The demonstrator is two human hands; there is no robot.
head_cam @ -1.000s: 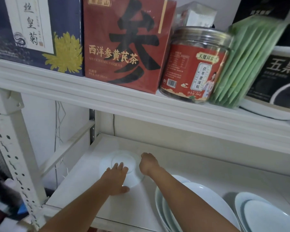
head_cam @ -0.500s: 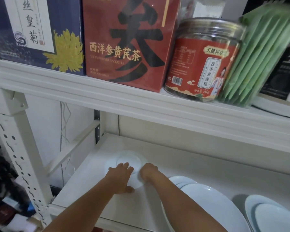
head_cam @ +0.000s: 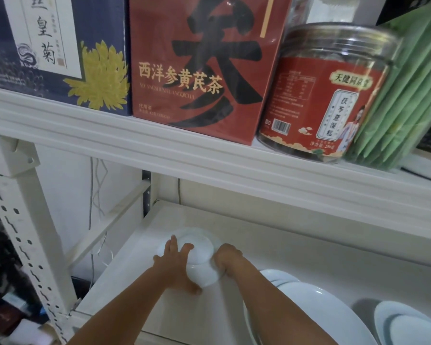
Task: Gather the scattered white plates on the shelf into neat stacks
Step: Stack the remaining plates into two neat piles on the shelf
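A small white plate (head_cam: 200, 247) lies upside down on the lower white shelf (head_cam: 309, 255), near its left end. My left hand (head_cam: 176, 266) lies flat on the plate's left side, fingers spread, thumb at its near rim. My right hand (head_cam: 226, 257) is curled around the plate's right rim. A stack of larger white plates (head_cam: 316, 305) sits at the shelf's front under my right forearm. Another stack of white plates (head_cam: 408, 324) stands at the far right, cut off by the frame.
The upper shelf's edge (head_cam: 209, 155) hangs low over the plates. On it stand a dark blue box (head_cam: 60, 46), a red tea box (head_cam: 202, 66), a clear jar with a red label (head_cam: 326, 95) and green packets (head_cam: 408, 95). A perforated white post (head_cam: 23, 232) stands at left.
Both hands have closed in on the small plate: the left slid further onto it and the right curled onto its right rim. The camera has moved nearer.
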